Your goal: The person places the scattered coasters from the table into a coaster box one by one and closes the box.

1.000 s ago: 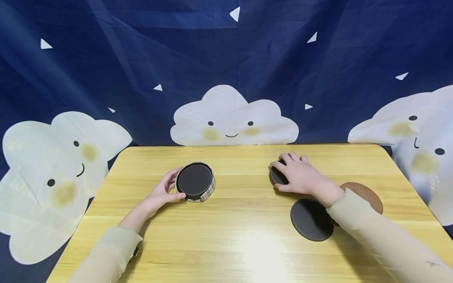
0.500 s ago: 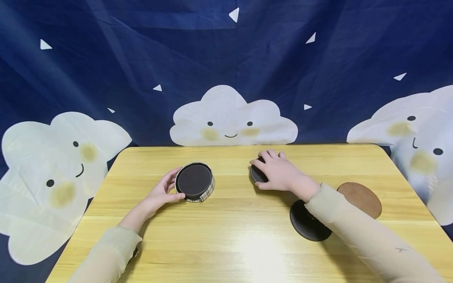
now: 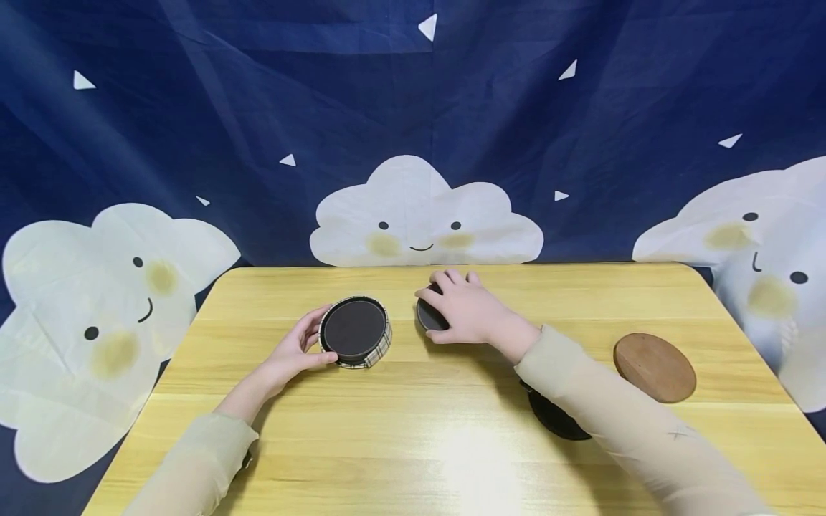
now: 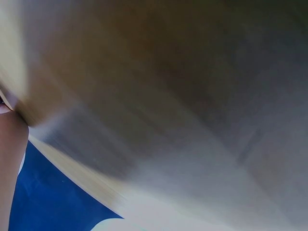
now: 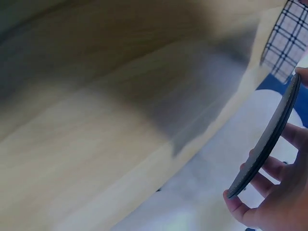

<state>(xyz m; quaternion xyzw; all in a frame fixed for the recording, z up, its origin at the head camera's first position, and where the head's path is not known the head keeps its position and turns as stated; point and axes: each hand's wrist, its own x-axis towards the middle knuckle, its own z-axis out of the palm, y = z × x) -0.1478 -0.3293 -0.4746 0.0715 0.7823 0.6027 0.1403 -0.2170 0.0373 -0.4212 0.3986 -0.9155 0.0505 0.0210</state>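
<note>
A black coaster [image 3: 430, 316] is gripped by its edges in the bent fingers of the right hand [image 3: 470, 312], near and right of the plaid-sided round box [image 3: 381, 349], which is clasped from its left by the left hand [image 3: 297, 351].

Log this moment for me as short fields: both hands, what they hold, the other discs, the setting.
Left hand: grips plaid-sided round holder, thumb at its rim
Holder interior: dark round face; coaster or base, unclear
Right hand: holds dark round coaster by its edge
Held coaster position: right of the holder, apart from it
Brown round coaster: on the table, far right
Black coaster: partly hidden by right sleeve
Table: light wood
Backdrop: navy, smiling clouds
</note>
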